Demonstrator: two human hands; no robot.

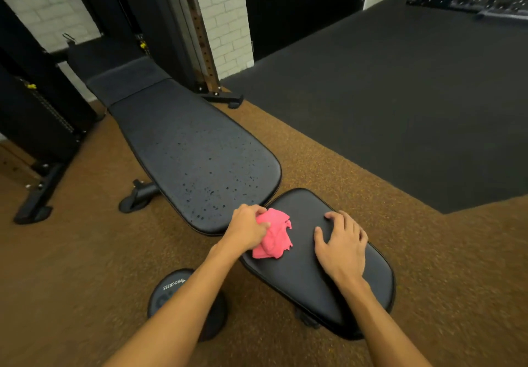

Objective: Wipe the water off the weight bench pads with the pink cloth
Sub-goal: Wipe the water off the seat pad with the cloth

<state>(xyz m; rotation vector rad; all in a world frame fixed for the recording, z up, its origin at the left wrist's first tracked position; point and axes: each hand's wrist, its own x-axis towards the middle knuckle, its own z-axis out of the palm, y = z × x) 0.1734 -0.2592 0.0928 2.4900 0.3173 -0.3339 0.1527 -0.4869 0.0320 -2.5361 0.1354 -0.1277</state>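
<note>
A black weight bench runs from the far left to the near right. Its long back pad (183, 149) is dotted with water drops, thickest toward its near end. The shorter seat pad (303, 275) lies closest to me and looks smooth, with no drops that I can make out. A crumpled pink cloth (275, 235) sits on the seat pad's far left part, by the gap between the pads. My left hand (248, 228) grips the cloth's left side. My right hand (341, 242) rests flat on the seat pad with fingers spread.
A black roller pad (171, 289) of the bench, printed with white lettering, sticks out at the lower left. The bench's rear foot (137, 195) stands on brown rubber flooring. A black rack (43, 126) stands at the left, an upright post (200, 38) behind the bench, and dark flooring (400, 95) at the right.
</note>
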